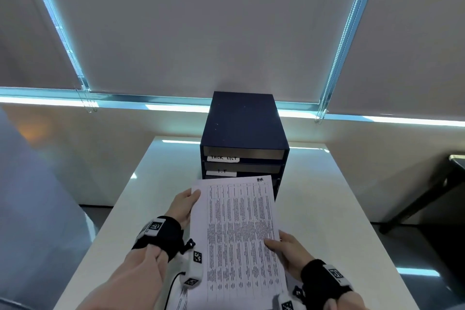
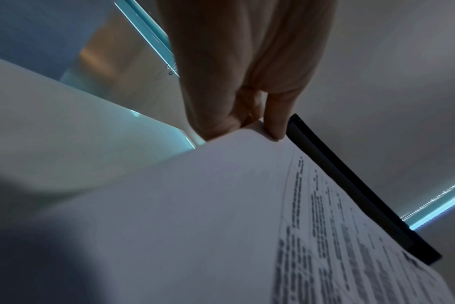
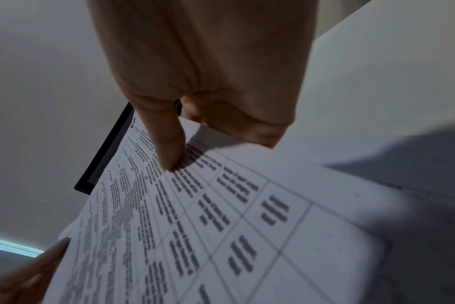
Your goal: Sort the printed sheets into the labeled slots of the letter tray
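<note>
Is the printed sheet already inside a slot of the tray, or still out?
Still out. Both the left hand and right hand hold the sheet before the tray.

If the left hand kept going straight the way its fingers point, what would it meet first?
Probably the front of the dark letter tray, around its lower slots. The left hand, pinching the printed sheet, points there; depth is unclear.
</note>
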Demonstrator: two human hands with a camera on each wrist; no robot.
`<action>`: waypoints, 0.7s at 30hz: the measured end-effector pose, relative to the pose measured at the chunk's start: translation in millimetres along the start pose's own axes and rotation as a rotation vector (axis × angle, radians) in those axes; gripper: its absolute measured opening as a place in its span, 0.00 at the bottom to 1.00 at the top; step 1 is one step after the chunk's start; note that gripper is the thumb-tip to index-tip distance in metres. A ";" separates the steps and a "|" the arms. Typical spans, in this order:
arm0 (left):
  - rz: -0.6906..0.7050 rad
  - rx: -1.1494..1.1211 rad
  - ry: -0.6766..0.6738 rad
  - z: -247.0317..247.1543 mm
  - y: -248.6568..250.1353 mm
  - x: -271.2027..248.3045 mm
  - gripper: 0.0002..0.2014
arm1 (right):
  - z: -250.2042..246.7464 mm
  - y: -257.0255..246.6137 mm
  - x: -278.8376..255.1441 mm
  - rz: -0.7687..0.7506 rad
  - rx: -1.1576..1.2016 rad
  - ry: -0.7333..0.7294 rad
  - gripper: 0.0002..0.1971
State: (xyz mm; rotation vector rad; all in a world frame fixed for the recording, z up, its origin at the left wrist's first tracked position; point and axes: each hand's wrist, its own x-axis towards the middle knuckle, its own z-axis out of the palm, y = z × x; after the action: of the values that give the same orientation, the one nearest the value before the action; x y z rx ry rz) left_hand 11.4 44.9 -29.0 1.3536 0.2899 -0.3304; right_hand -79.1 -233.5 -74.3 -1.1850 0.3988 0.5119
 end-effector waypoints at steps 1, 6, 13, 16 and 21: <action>0.000 -0.003 0.009 -0.3 -0.6 1.2 0.14 | -0.3 1.2 0.8 -0.003 -0.014 -0.008 0.15; -0.010 -0.010 0.026 -1.9 -6.8 5.2 0.12 | -10.4 29.1 14.9 -0.006 -0.076 0.052 0.31; -0.127 0.142 0.015 -0.4 -35.3 4.5 0.09 | -17.3 36.6 29.3 0.168 0.035 0.186 0.34; -0.186 0.119 0.004 1.1 -47.3 3.5 0.05 | -21.0 14.7 39.1 0.152 0.012 0.199 0.23; -0.244 0.102 -0.107 3.2 -56.8 5.4 0.07 | -13.2 -39.6 75.2 0.130 0.048 0.253 0.22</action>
State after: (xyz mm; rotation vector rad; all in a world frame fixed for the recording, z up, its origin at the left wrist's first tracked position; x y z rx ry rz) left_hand -6.1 31.1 -81.6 1.3974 0.3542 -0.6267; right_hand 4.9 -244.8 -89.4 -1.1857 0.7053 0.4628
